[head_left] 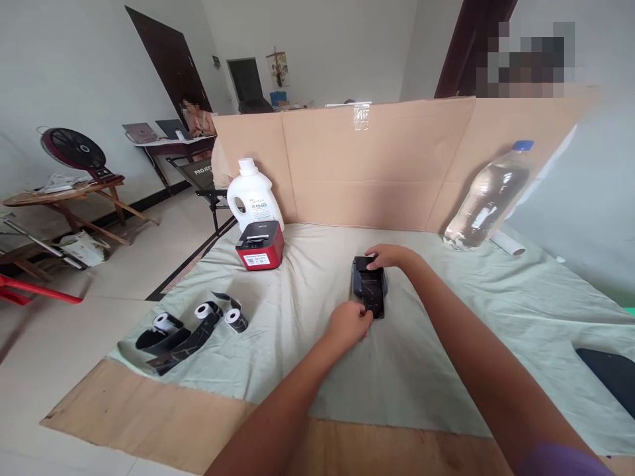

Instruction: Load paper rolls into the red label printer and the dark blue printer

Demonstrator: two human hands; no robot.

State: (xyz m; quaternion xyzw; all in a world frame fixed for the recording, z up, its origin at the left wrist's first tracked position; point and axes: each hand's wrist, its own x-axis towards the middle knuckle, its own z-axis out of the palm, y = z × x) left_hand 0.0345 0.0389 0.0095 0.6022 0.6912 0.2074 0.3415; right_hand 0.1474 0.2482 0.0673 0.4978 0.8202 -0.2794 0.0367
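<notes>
A small black device (362, 262), which looks like a portable receipt printer, lies on the green cloth in front of me. From it a strip of black marbled paper (373, 297) runs toward me. My right hand (389, 255) reaches over the far end, its fingers closed on the raised lid. At the near left edge, my left hand (349, 322) pinches the strip between thumb and finger. Off to the left lie several rolls of black marbled paper (237, 322), some partly unrolled.
A red and black receipt printer (262, 247) stands before a white detergent jug (255, 195). At the right are a large clear bottle (489, 198), a white paper tube (507, 243) and a dark flat object (609, 373). A cardboard screen (367, 165) closes the far side; people sit beyond.
</notes>
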